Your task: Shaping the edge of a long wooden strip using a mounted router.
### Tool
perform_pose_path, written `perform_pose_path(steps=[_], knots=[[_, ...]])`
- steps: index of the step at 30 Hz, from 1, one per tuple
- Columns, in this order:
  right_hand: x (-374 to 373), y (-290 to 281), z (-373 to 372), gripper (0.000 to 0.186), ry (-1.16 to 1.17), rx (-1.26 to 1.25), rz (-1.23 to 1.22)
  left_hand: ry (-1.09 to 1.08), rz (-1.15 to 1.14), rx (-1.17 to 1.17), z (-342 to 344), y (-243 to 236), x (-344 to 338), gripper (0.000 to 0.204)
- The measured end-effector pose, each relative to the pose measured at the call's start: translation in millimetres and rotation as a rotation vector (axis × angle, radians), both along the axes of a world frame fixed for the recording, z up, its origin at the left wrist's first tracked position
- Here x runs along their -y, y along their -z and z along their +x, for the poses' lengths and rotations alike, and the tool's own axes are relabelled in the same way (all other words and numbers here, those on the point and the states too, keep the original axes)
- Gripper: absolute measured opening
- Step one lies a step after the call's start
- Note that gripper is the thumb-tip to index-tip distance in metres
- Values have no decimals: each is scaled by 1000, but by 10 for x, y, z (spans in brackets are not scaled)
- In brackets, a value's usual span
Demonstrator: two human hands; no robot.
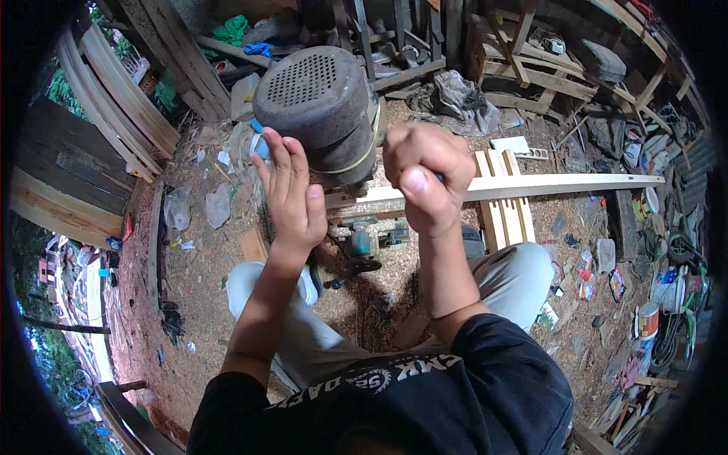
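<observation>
A large dark motor housing (311, 95) with a perforated top stands in front of me, part of an upright woodworking machine. My left hand (292, 199) lies beside its lower left side, fingers stretched out and holding nothing; whether they touch it I cannot tell. To the motor's right, my right hand (431, 173) is closed in a fist. A small dark teal bit shows beside its thumb, but the rest of what it grips is hidden. Beneath the machine runs a long pale wooden beam (561, 186), partly covered by my hand. Below it are a teal fitting (360, 241) and a black handwheel (362, 265).
Pale wooden pieces with slots (504, 216) lie under the beam by my right knee. Long boards (114, 98) lean at the left. Scrap timber (531, 72) and crumpled plastic (462, 102) fill the back. Shavings and litter cover the ground. A paint can (647, 320) stands at right.
</observation>
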State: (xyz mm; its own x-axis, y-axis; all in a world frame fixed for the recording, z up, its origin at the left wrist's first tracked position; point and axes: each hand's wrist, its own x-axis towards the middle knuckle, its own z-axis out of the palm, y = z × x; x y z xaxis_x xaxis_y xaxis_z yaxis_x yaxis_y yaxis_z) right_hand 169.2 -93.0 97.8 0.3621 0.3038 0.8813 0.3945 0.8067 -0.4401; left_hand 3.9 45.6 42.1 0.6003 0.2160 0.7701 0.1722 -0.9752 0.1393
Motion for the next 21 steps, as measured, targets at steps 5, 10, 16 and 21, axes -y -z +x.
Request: perform_pose_path(steps=[5, 10, 16, 21], knots=[[133, 122, -109, 40, 12, 29, -13, 29, 54, 72, -130, 116, 15, 67], [90, 71, -75, 36, -50, -107, -110, 137, -33, -22, -289, -30, -58, 62], [39, 126, -211, 39, 49, -182, -27, 156, -115, -107, -581, 313, -77, 52], [-233, 1001, -241, 70, 256, -114, -82, 194, -255, -68, -670, 564, 38, 44]])
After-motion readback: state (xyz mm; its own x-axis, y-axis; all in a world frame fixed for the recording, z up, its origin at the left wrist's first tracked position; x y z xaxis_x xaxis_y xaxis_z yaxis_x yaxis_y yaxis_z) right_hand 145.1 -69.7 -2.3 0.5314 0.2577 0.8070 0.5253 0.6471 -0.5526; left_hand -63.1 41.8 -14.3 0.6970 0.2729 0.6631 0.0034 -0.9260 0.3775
